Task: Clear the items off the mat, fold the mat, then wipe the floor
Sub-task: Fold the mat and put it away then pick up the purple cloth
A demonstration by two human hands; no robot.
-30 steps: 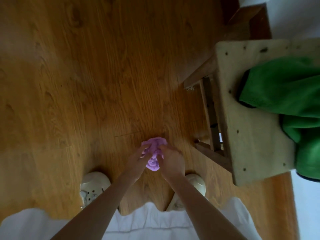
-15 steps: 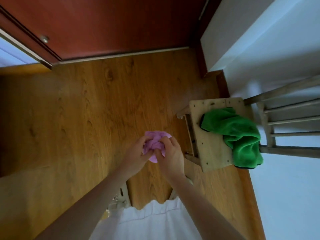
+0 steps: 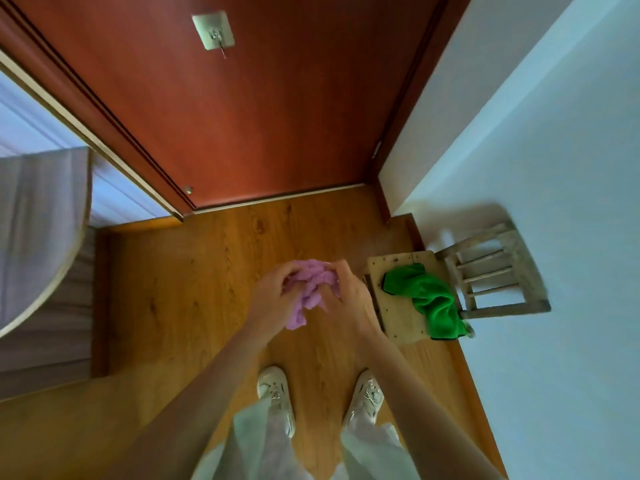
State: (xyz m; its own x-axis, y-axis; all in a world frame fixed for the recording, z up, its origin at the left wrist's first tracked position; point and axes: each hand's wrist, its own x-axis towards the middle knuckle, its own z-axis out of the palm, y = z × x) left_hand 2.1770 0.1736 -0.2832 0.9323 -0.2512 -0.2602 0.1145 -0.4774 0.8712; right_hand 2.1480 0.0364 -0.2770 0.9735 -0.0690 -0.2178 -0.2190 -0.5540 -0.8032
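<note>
1. Both hands, left hand and right hand, grasp the bunched purple cloth, held in the air above the wood floor
2. Person has risen from a crouch since a second ago; cloth lifted well off the floor
3. Wiping likely finished
4. Green cloth lies on the stool, right edge

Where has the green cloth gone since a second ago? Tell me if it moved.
No. The green cloth lies draped over the same spot on the wooden chair seat; only the camera view changed.
</note>
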